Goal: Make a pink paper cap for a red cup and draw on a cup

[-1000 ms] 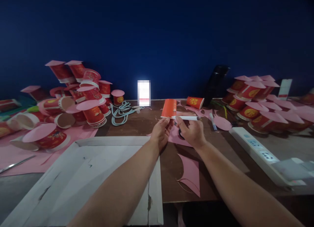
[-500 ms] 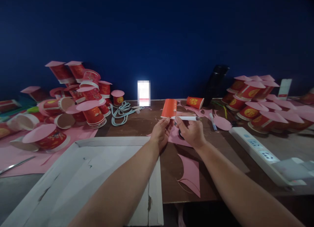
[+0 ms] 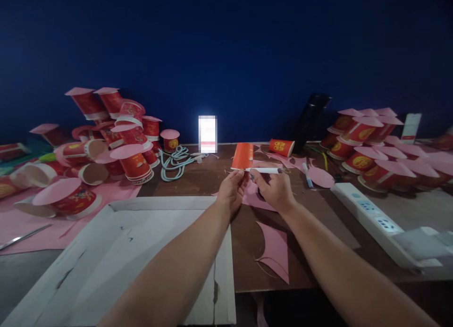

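Note:
At the middle of the table, my left hand (image 3: 232,189) grips the near end of a red paper cup (image 3: 243,155), with its fingers closed on the rim. My right hand (image 3: 275,188) pinches a white marker pen (image 3: 266,170) that lies almost level, its tip pointing left at the cup's lower edge. Whether the tip touches the cup is too small to tell. Below the hands lie pink paper scraps (image 3: 278,251). A second red cup with gold print (image 3: 281,147) rests on its side behind them, and another marker (image 3: 307,175) lies to the right.
Red cups with pink paper discs are piled at the left (image 3: 132,164) and right (image 3: 364,159). A white box lid (image 3: 159,202) fills the near left. A power strip (image 3: 368,218) is at right, a coiled cable (image 3: 173,164) and lit phone (image 3: 207,134) behind, scissors (image 3: 26,236) far left.
The marker and my right hand have shifted slightly left along the cup's edge. The cup has turned or moved a little to the left in my left hand.

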The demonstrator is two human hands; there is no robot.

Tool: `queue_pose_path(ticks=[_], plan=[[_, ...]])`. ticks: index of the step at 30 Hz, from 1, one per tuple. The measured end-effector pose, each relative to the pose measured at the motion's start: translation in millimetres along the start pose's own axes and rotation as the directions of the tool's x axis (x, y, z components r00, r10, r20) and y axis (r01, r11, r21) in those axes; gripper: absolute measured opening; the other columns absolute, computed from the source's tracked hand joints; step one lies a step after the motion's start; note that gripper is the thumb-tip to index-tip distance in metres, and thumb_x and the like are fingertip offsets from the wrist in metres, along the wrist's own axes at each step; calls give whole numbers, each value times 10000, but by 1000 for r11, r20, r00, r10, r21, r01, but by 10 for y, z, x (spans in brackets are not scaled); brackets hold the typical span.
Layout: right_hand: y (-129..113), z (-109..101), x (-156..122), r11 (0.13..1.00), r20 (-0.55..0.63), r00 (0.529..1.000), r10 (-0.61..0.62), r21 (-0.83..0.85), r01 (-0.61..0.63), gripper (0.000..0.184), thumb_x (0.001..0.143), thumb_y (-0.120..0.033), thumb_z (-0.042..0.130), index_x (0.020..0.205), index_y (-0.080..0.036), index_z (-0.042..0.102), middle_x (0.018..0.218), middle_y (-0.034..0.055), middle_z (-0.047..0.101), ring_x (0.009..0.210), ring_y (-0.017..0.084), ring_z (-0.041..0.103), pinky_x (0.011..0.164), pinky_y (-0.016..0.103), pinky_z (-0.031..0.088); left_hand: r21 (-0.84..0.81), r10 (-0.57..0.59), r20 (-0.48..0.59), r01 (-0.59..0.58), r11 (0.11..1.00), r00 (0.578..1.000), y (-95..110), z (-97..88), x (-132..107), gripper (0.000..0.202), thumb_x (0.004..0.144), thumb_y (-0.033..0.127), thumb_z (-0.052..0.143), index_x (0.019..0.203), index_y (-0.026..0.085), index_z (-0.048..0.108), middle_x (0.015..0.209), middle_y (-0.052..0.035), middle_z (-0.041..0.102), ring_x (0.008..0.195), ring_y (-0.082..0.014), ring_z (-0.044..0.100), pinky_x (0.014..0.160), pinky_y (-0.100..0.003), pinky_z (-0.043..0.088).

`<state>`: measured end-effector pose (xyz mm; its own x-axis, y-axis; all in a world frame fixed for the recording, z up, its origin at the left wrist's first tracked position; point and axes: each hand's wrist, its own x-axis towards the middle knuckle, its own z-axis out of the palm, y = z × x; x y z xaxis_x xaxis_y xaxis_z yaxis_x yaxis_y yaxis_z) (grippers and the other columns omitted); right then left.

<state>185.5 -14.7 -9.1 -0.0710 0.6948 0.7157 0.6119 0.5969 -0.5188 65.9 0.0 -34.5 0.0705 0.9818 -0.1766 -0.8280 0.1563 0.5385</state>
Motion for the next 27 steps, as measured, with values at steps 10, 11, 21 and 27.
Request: queue_pose_path(ticks=[10,11,21,27], plan=[[38,54,-17,999,21,999,32,-30,-31,175,857,-329,543,926,-205,646,946,64,692,869,190,647,796,331,511,-20,-21,-39,20,1000,999,-25,-31,61,116,758,55,599,663,118,619,653,-20,628,622,-68,604,736,-192,503],[41,64,-23,999,19,999,35,-34,-34,178,857,-331,542,927,-207,648,949,65,693,874,193,648,798,336,512,-22,-21,-44,20,1000,999,-25,-33,66,117,756,54,603,660,119,617,652,-19,627,620,-68,602,742,-196,503],[99,168,-101,996,21,997,73,41,-73,230,868,-352,531,997,-192,633,966,81,695,786,174,666,697,300,543,-14,-3,5,3,1000,1000,1,-83,108,70,741,80,635,685,108,605,651,-1,609,603,-51,581,682,-174,488],[54,154,-106,997,-11,998,59,43,-59,212,876,-335,519,975,-201,651,865,60,694,617,147,628,644,300,532,-10,18,-1,-18,1000,1000,26,-72,85,69,729,84,657,690,119,611,698,-7,627,627,-51,598,743,-180,488]])
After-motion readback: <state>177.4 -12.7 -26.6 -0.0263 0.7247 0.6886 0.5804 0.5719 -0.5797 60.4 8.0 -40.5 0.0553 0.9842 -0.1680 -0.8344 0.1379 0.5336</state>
